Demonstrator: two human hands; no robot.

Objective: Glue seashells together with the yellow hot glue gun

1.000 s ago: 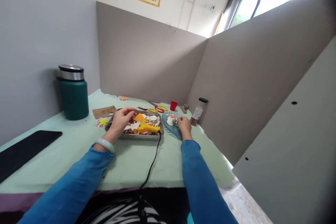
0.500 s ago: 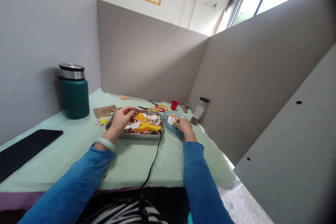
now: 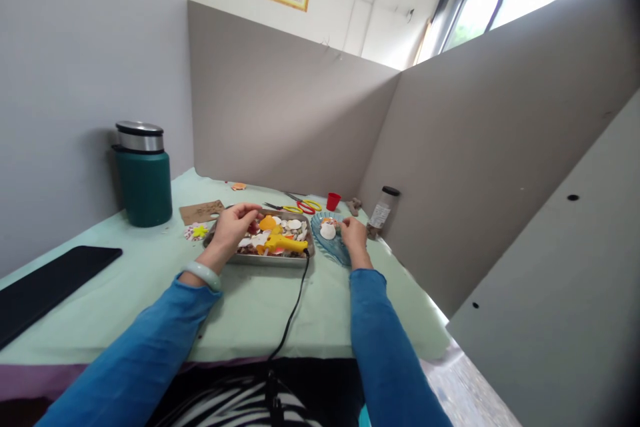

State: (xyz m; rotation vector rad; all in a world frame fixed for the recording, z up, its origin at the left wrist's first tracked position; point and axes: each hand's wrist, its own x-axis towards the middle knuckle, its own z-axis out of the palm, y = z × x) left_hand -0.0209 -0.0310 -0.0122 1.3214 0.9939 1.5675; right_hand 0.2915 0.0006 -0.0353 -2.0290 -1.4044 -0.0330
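Observation:
My left hand (image 3: 234, 228) is over the left side of a metal tray (image 3: 273, 263), its thumb and fingers closed in a pinch; what they hold, if anything, is too small to make out. Shells and other small pieces fill the tray, with an orange shell (image 3: 267, 222) among them. A yellow glue gun (image 3: 286, 244) lies across its front right part. At the right, my right hand (image 3: 355, 235) is closed at the edge of a blue scalloped plate (image 3: 332, 252), with its fingertips partly hidden. A white shell (image 3: 327, 231) lies on this plate beside my fingers.
The glue gun's black cord (image 3: 295, 313) runs to the table's front edge. Scissors (image 3: 307, 205), a red cup (image 3: 333, 201) and a lidded jar (image 3: 384, 212) stand or lie behind. Left are a green flask (image 3: 145, 183), a brown card (image 3: 200, 212) and a black mat (image 3: 55, 287).
My right hand has shifted slightly up and right, away from the white shell, which now shows more fully on the plate. My left hand has stayed in place over the tray.

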